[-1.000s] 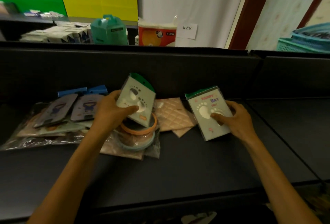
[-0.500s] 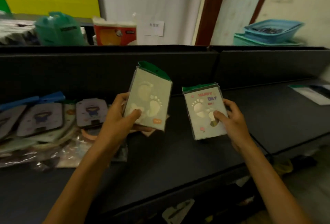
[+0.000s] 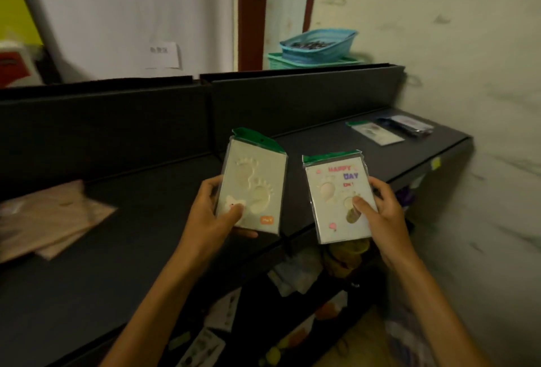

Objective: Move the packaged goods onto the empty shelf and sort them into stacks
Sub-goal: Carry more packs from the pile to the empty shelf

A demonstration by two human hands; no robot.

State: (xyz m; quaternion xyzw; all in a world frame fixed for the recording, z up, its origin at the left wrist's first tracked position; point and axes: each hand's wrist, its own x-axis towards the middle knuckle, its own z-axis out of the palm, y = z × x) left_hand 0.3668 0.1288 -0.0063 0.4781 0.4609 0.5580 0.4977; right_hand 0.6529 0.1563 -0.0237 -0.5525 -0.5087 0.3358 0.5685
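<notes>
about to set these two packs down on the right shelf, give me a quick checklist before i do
1. Left hand grips the footprint pack, thumb on front, fingers behind: ok.
2. Right hand grips the happy day pack the same way: ok.
3. Both packs are off the shelf, apart from each other: ok.
4. Bare room on the shelf ahead of the packs: ok.
5. A matching stack: a white pack with a green top lies at the far right end, beside a dark pack; whether its print matches: cannot tell.
6. The two held packs are the same kind: cannot tell; both have green tops and footprints, but only one shows lettering.
</notes>
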